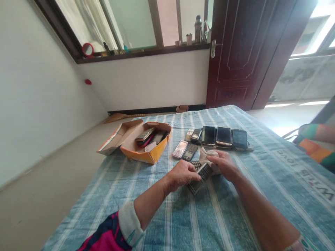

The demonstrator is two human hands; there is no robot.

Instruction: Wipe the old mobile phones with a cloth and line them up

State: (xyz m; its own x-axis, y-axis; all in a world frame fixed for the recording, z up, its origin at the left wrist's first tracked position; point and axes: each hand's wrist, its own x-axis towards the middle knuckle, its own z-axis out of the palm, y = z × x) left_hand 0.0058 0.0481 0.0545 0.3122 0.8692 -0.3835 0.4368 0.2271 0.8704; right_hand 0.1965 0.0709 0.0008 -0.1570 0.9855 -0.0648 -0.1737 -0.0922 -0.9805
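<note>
My left hand (183,173) is closed on a dark keypad phone (196,185), tilted above the striped cloth, its keys toward the upper right. A second phone's keypad (195,164) shows just behind it, partly hidden by my fingers. My right hand (224,163) pinches a crumpled white cloth (206,156) close to the held phone's upper end. Just beyond my hands lie a pinkish-white keypad phone (180,149) and a black keypad phone (190,152). Farther back are two smaller keypad phones, one of them black (196,135).
An open orange cardboard box (154,157) on the left holds several phones (146,135). Dark touchscreen phones (208,135) lie in a row at the back right. A striped blue cloth (146,212) covers the surface. A dark red door (235,52) stands behind.
</note>
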